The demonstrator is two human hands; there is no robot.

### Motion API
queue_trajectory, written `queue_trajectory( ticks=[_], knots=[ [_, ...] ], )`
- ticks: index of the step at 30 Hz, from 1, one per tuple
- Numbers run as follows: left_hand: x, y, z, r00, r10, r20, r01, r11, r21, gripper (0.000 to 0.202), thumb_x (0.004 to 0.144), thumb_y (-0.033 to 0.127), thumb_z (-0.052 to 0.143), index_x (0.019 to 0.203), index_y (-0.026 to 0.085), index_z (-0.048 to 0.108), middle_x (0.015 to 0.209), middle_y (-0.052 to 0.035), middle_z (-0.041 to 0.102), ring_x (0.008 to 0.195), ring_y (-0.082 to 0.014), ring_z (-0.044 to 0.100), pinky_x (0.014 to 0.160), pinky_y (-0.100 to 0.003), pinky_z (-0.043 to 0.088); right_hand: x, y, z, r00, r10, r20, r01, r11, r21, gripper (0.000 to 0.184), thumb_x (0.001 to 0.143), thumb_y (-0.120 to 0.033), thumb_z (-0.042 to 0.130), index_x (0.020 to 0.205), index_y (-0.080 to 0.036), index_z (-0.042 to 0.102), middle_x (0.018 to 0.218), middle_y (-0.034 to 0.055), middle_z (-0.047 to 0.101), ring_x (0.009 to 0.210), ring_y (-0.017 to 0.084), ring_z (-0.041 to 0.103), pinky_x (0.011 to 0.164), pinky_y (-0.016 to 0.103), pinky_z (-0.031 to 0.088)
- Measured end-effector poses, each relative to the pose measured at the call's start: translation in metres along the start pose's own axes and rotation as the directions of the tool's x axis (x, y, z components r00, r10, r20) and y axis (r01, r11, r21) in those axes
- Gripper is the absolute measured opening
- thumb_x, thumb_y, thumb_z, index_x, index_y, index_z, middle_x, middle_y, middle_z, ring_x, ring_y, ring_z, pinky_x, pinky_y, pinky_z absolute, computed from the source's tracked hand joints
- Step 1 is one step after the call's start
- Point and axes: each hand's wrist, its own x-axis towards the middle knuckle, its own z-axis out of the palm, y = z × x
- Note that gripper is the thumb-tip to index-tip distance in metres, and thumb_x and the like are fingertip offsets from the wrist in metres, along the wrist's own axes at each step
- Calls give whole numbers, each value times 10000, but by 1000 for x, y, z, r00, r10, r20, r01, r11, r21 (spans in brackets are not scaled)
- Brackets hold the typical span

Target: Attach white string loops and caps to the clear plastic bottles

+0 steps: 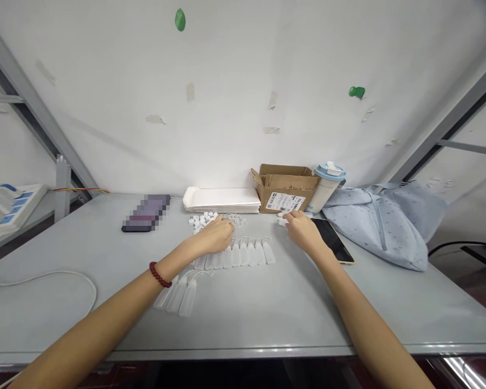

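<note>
My left hand (216, 235), a dark red bead bracelet on its wrist, reaches over the table between white caps (200, 220) and a small heap of thin white strings (237, 220). Its fingers are closed; what they grip is hidden. Below it lies a row of translucent flat plastic bottles (243, 255) with looped strings at their necks, partly covered by the hand. Three similar bottles (177, 296) lie nearer the front edge, beside my left forearm. My right hand (302, 229) is closed at the fingertips by small whitish pieces (282, 219), too small to make out, in front of the cardboard box.
Behind stand a stack of white paper sleeves (222, 200), an open cardboard box (289, 189) and a blue-lidded cup (326, 186). A phone (334, 240) and a light blue cloth bag (384, 227) lie right. Another phone (146, 213) and a white cable (65, 273) are left.
</note>
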Motion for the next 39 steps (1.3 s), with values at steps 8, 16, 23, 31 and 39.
queue_trajectory(
  ticks=[8,16,23,31,39],
  knots=[
    [-18,-9,-13,963,-99,-252,14,948,-319,395,825,111,321,1101,156,600,1204,-66,598,1123,-218,513,924,-368,441,3,4,10,997,19,69,-18,1000,-13,315,870,-96,403,1112,-137,600,1125,148,592,1067,260,509,817,329,393],
    [-29,-17,-17,892,-315,-323,108,844,-525,378,817,153,364,1073,156,643,1181,-77,627,1009,-200,605,790,-318,503,0,-2,6,996,33,88,-32,999,-5,338,842,-75,412,1125,-126,589,1094,149,619,1058,258,539,811,323,400],
    [-29,-5,-18,839,-309,-447,20,840,-542,210,837,235,488,887,163,678,983,-64,698,851,-180,633,677,-280,502,-2,-18,4,982,-2,-187,80,908,411,253,820,-146,481,1041,-112,599,1004,126,644,937,221,591,819,313,434],
    [-28,7,-10,849,-118,-515,-117,908,-401,140,837,156,504,789,158,635,805,-39,675,742,-149,600,632,-255,470,-30,-73,-17,887,-199,-417,429,690,582,232,886,-238,454,1088,-166,542,983,117,622,892,214,602,768,348,488],
    [-30,17,-3,856,-72,-512,-125,932,-339,153,850,157,523,996,158,570,878,-32,656,733,-138,606,676,-267,495,-39,-87,-17,854,-266,-448,500,659,562,261,912,-258,434,1158,-185,481,974,120,610,873,220,609,704,347,518]
  ],
)
